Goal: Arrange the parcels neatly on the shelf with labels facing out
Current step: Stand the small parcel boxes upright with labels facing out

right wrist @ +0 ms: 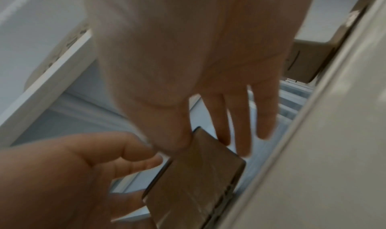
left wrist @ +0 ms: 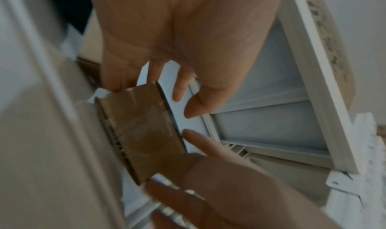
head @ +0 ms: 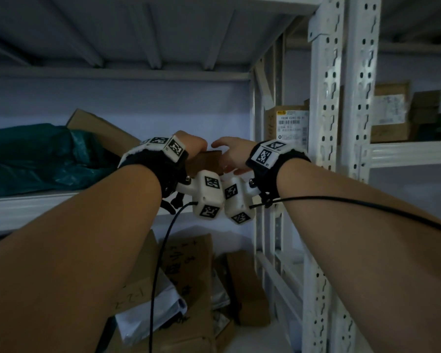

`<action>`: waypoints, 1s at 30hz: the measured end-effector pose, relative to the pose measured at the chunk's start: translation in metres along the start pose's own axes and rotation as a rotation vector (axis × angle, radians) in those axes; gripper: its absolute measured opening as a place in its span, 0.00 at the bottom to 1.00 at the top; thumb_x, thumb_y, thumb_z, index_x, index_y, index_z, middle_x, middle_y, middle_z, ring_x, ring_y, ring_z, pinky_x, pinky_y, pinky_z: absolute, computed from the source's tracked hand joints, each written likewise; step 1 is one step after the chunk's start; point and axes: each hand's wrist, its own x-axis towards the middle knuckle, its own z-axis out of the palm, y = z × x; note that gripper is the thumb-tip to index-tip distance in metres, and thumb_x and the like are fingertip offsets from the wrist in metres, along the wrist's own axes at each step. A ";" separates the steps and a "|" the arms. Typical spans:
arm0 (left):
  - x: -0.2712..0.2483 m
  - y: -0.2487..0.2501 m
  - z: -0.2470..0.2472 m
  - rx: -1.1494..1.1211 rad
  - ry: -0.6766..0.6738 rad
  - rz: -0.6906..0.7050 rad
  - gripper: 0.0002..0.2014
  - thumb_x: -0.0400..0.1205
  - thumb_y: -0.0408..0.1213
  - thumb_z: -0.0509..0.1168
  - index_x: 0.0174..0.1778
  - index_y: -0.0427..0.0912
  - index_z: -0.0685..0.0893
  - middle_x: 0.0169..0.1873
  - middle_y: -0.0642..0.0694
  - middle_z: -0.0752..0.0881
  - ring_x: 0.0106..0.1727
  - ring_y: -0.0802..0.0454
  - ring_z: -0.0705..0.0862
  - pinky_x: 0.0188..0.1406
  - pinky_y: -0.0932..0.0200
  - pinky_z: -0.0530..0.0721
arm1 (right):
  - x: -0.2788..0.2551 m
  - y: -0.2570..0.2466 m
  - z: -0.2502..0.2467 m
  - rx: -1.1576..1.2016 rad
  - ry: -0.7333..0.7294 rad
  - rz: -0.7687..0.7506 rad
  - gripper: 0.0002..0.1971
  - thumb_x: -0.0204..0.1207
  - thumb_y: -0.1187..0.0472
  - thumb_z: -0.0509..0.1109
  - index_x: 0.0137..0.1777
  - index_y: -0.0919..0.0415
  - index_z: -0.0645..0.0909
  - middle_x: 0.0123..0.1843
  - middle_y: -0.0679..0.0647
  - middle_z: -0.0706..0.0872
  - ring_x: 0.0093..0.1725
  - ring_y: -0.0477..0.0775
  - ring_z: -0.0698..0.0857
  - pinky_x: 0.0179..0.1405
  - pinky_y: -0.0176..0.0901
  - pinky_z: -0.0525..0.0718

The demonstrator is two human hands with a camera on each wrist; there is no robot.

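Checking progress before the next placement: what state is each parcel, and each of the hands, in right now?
small box, held at shelf level, label not visible.
left hand, grips the small box.
right hand, fingers straight, touching the small box.
teal bag, lying slumped on the shelf.
labelled box, upright, label facing out.
lower boxes, jumbled, leaning.

L hand (head: pixel 192 146): curled round box (head: pixel 209 161) top.
R hand (head: pixel 231 155): fingers straight, thumb on box.
Arms: outstretched, wrists close.
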 end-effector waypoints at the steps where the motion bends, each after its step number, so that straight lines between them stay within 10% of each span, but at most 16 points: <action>1: 0.001 -0.003 0.002 -0.091 0.014 -0.051 0.26 0.82 0.32 0.62 0.78 0.37 0.67 0.72 0.34 0.74 0.71 0.37 0.76 0.61 0.56 0.77 | 0.000 0.001 -0.001 -0.007 0.046 -0.013 0.28 0.77 0.66 0.64 0.77 0.48 0.68 0.65 0.62 0.83 0.53 0.57 0.86 0.54 0.49 0.85; 6: 0.008 -0.017 0.009 -0.396 0.030 -0.087 0.35 0.77 0.34 0.67 0.80 0.47 0.60 0.69 0.34 0.77 0.69 0.37 0.77 0.68 0.41 0.79 | -0.003 0.006 -0.006 -0.031 0.064 0.004 0.29 0.78 0.68 0.62 0.76 0.43 0.68 0.62 0.57 0.81 0.60 0.59 0.85 0.54 0.49 0.86; 12: -0.008 -0.015 0.007 -0.307 -0.185 -0.058 0.38 0.71 0.37 0.73 0.77 0.52 0.66 0.67 0.42 0.78 0.66 0.40 0.80 0.63 0.47 0.83 | -0.008 0.010 -0.007 -0.388 0.022 0.008 0.43 0.63 0.52 0.76 0.78 0.41 0.61 0.71 0.59 0.78 0.60 0.61 0.83 0.57 0.51 0.85; 15: -0.008 -0.017 0.006 -0.226 -0.285 -0.025 0.57 0.50 0.44 0.80 0.78 0.54 0.63 0.67 0.42 0.78 0.65 0.38 0.82 0.68 0.41 0.81 | -0.006 0.016 -0.012 -0.312 0.011 -0.001 0.38 0.71 0.57 0.72 0.80 0.49 0.61 0.60 0.56 0.82 0.50 0.55 0.84 0.40 0.42 0.84; 18: -0.010 -0.017 0.005 -0.331 -0.342 0.020 0.47 0.60 0.35 0.80 0.73 0.56 0.65 0.56 0.42 0.80 0.55 0.41 0.84 0.57 0.44 0.85 | -0.003 0.017 -0.023 -0.230 0.086 -0.047 0.30 0.77 0.61 0.66 0.79 0.56 0.63 0.51 0.52 0.77 0.35 0.48 0.77 0.20 0.26 0.76; 23: -0.002 -0.016 0.005 -0.406 -0.186 0.115 0.42 0.70 0.22 0.73 0.76 0.55 0.66 0.51 0.33 0.81 0.35 0.46 0.77 0.30 0.56 0.77 | 0.003 0.010 -0.022 0.321 0.204 -0.041 0.30 0.74 0.61 0.72 0.75 0.60 0.69 0.62 0.63 0.84 0.55 0.63 0.87 0.56 0.57 0.88; 27: 0.003 -0.007 0.002 -0.349 0.046 0.186 0.35 0.71 0.33 0.75 0.73 0.52 0.70 0.63 0.31 0.82 0.51 0.40 0.82 0.45 0.53 0.77 | -0.003 0.002 -0.028 0.729 0.248 -0.016 0.10 0.80 0.61 0.66 0.59 0.60 0.78 0.39 0.59 0.82 0.26 0.51 0.80 0.18 0.34 0.77; 30: 0.009 -0.004 -0.001 -0.304 0.173 0.229 0.33 0.73 0.47 0.74 0.74 0.51 0.70 0.68 0.36 0.77 0.64 0.39 0.80 0.52 0.58 0.74 | -0.005 0.001 -0.034 0.709 0.298 -0.059 0.07 0.80 0.54 0.66 0.47 0.57 0.81 0.35 0.56 0.81 0.21 0.47 0.76 0.14 0.31 0.69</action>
